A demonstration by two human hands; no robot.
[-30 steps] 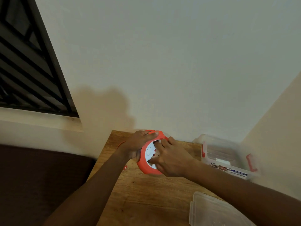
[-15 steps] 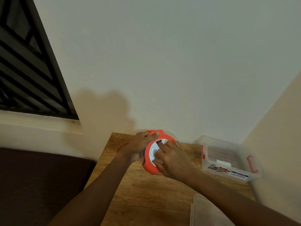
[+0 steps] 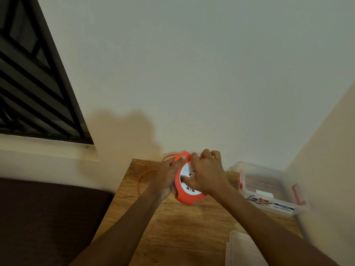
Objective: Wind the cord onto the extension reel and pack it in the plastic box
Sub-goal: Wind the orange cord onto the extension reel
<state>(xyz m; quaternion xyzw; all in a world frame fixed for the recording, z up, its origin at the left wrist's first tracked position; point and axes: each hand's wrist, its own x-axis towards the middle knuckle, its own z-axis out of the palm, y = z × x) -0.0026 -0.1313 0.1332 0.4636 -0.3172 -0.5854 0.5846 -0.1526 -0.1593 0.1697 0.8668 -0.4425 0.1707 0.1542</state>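
An orange extension reel [image 3: 185,198] with a white socket face stands tilted on edge over the wooden table [image 3: 172,227]. My left hand [image 3: 169,174] grips its left rim from behind. My right hand [image 3: 206,174] lies over the white face, fingers curled at the reel's upper edge. A loose loop of orange cord [image 3: 143,175] curves out to the left of my left wrist and over the reel's top. The clear plastic box [image 3: 269,187] with red clips stands open at the table's right, apart from both hands.
The box's clear lid [image 3: 242,250] lies at the table's near right corner. The table stands in a corner: a wall behind, another wall at the right. A dark cushion [image 3: 48,217] sits to the left, below a barred window [image 3: 32,79].
My right hand has swung from the lower part of the white face up to the reel's top edge. The cord loop at the left now shows wider. The reel stays between both hands.
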